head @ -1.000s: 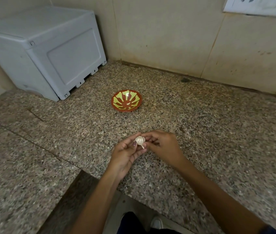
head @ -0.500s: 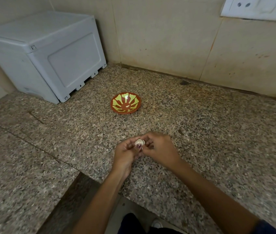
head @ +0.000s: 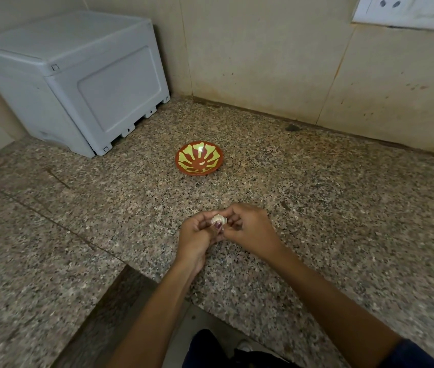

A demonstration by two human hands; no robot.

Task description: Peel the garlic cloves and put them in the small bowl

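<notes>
Item 1. Garlic (head: 218,219): one piece, whitish with papery skin, held above the counter between the two hands. Whether it is a whole head or a cluster of cloves cannot be told at this size. No clove lies loose on the counter.

Item 2. Left hand (head: 196,236): one. Fingers curled up round the near and left side of the garlic, thumb pressed on its front; a dark-painted thumbnail shows against the skin. Grip closed on the garlic.

Item 3. Right hand (head: 251,231): one. Fingers bent inward, tips meeting the garlic from the right side. Grip likewise closed on the garlic, pinching it. The two hands touch each other at the fingertips.

Item 4. Forearms: two, bare, both reaching in from the lower edge. A dark blue sleeve (head: 409,354) edge shows on the right arm at the bottom corner.

Item 5. Small bowl (head: 199,158): one, shallow, red-brown with a yellow-green petal pattern inside. Stands on the counter beyond the hands, well apart from them. Nothing visible in it.

Item 6. Granite counter (head: 343,208): one speckled slab surface, with a seam running diagonally at left and a cut-out step at the near edge.

Item 7. Grey plastic box (head: 72,83): one, lidded, set in the far left corner against the wall.

Item 8. Tiled wall (head: 263,62): beige, stained; one white socket plate (head: 407,9) at top right.
</notes>
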